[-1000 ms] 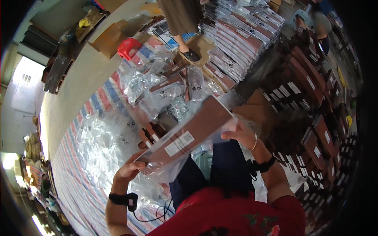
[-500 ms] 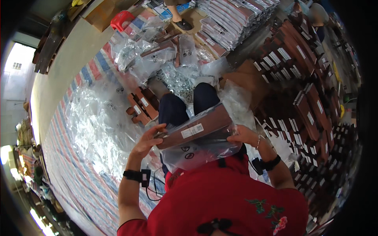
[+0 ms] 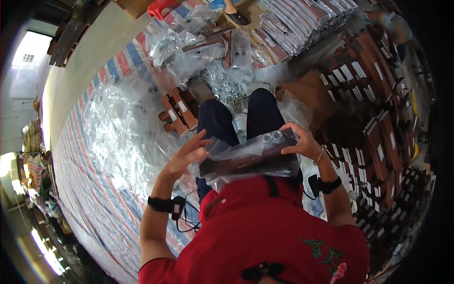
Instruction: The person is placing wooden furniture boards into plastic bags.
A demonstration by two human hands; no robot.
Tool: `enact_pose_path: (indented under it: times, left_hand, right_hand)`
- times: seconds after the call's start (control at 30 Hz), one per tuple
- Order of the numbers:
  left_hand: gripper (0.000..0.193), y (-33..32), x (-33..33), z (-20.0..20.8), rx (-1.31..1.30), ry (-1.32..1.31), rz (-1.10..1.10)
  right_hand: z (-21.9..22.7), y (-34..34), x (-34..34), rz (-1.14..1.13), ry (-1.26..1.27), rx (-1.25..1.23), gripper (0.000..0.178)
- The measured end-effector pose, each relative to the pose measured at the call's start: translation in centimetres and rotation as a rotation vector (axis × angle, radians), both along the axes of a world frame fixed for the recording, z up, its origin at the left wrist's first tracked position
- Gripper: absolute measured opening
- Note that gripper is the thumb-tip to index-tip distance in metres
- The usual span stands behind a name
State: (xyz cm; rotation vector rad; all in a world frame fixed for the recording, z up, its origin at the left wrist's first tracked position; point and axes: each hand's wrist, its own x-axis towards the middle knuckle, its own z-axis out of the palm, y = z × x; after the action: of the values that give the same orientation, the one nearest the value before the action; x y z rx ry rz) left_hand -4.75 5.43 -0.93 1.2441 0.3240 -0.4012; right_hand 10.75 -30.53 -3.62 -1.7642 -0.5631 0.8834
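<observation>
Across my lap lies a dark brown panel [image 3: 250,163] inside a clear plastic bag. Two ring-shaped pale fittings [image 3: 272,137] show through the plastic near its upper right corner. Gripping that right end is my right hand [image 3: 302,142], fingers on top and thumb on the near side. My left hand [image 3: 189,154] is at the bag's left end, fingers spread; whether it touches the plastic is hard to tell. Ahead of my knees is a heap of small metal fittings [image 3: 227,87] on plastic. Brown slotted pieces with white labels [image 3: 179,111] lie left of my left knee.
Loose clear bags [image 3: 118,137] cover the striped sheet [image 3: 80,165] on the left. Bagged brown panels are stacked [image 3: 302,23] at the far right. Many labelled brown pieces [image 3: 378,137] are piled to my right. A red stool [image 3: 162,8] and another person's foot [image 3: 239,18] are ahead.
The bagged panel has been turned over: its label side no longer shows and the ring fittings do. My left hand's fingers have spread off its left end; my right hand has moved higher.
</observation>
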Motion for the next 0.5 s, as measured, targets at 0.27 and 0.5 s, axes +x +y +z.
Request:
enact_pose_path:
  times: [0.27,0.5]
  left_hand:
    - [0.005,3.9,0.2,-5.0,-0.093,0.175,0.741]
    - [0.022,3.3,1.4,-3.1,-0.093,-0.102,0.865]
  right_hand:
    - [-1.7,-2.7,-1.8,-0.258,0.087,0.177,0.056]
    - [-3.2,-3.2,-2.1,-0.632,0.345,0.339,0.052]
